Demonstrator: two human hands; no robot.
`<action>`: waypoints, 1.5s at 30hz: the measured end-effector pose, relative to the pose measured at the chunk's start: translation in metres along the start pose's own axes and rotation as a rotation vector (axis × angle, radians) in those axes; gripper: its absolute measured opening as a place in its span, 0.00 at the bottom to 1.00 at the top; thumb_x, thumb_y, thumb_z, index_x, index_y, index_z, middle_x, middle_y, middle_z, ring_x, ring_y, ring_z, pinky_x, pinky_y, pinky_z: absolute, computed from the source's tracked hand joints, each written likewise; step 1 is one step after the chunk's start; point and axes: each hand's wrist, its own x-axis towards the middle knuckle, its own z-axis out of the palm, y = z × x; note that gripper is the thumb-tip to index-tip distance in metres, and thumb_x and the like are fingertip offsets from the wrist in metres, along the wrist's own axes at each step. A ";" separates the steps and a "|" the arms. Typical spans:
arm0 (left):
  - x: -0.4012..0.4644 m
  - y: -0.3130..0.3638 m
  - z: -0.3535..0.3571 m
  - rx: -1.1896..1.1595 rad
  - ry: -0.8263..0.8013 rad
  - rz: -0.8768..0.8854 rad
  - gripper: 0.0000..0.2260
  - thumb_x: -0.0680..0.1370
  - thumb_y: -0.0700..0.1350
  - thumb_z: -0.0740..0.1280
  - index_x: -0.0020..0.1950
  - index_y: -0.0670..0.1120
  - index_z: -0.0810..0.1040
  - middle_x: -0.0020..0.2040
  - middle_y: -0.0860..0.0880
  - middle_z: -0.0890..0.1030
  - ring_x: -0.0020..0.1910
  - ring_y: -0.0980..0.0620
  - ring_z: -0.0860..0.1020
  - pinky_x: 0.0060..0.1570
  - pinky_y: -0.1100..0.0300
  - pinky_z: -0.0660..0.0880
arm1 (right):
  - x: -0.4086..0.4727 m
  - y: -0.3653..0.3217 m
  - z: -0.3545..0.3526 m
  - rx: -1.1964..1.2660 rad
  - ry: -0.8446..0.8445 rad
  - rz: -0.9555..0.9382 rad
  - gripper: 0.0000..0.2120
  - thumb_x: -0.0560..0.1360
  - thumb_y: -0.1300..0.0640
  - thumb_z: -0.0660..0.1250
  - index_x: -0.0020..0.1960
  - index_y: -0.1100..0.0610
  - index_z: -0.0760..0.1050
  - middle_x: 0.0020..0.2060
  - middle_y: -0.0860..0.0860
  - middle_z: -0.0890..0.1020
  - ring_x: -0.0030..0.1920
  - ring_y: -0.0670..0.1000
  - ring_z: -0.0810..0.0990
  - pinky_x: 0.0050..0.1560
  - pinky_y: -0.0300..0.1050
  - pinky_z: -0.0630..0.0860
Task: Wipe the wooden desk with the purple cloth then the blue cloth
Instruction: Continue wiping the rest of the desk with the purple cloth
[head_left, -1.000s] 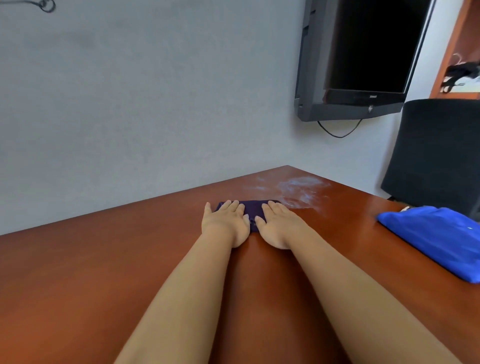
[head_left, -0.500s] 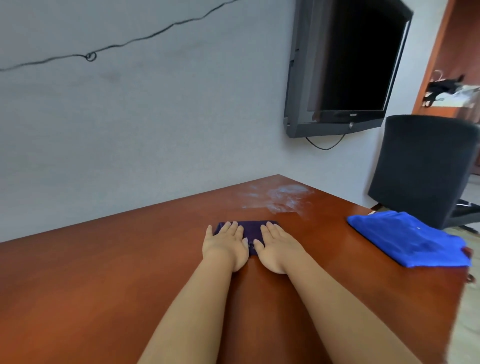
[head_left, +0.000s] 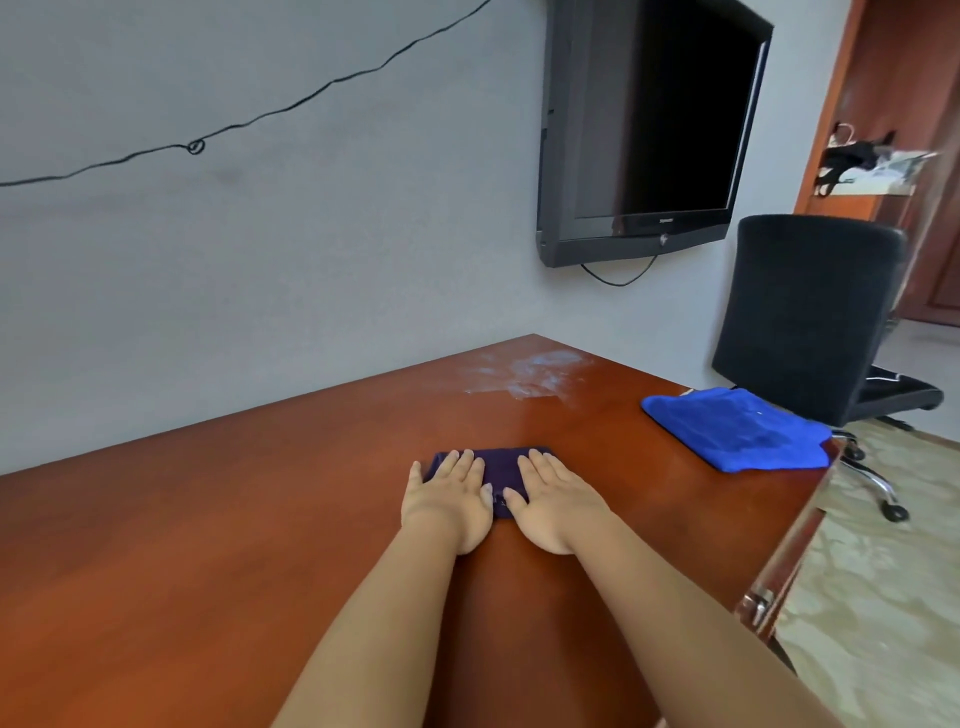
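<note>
Head view, left hand (head_left: 449, 501) and right hand (head_left: 553, 506) flat (fingers straight) on purple cloth (head_left: 501, 470)

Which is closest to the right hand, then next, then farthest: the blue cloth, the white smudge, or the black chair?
From the right hand:
1. White smudge, ahead by the wall.
2. Blue cloth, at the desk's right edge; too close to call with the smudge.
3. Black chair, beyond the desk.

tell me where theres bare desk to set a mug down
Bare wood lies left of the left hand, across the wooden desk toward the wall. Busier on the right: the folded blue cloth at the edge and the whitish smear at the far corner.
</note>
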 end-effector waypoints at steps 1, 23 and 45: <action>0.005 0.000 -0.001 -0.001 -0.002 0.002 0.24 0.83 0.52 0.40 0.79 0.48 0.43 0.79 0.52 0.42 0.77 0.55 0.41 0.74 0.45 0.39 | 0.004 0.002 -0.001 0.002 0.000 0.001 0.29 0.82 0.43 0.41 0.78 0.55 0.40 0.78 0.51 0.42 0.77 0.50 0.41 0.75 0.45 0.42; 0.204 0.004 -0.019 -0.025 0.065 0.034 0.23 0.84 0.51 0.41 0.79 0.47 0.47 0.79 0.51 0.44 0.77 0.53 0.43 0.74 0.44 0.41 | 0.193 0.065 -0.023 -0.003 0.086 0.045 0.29 0.82 0.43 0.43 0.79 0.56 0.44 0.78 0.52 0.45 0.77 0.50 0.43 0.75 0.47 0.44; 0.058 0.040 -0.008 0.029 -0.048 0.041 0.24 0.83 0.52 0.40 0.79 0.48 0.42 0.79 0.52 0.40 0.77 0.54 0.40 0.74 0.43 0.41 | 0.032 0.051 -0.011 0.015 0.016 0.068 0.29 0.82 0.43 0.42 0.78 0.55 0.41 0.78 0.51 0.42 0.77 0.49 0.41 0.75 0.46 0.43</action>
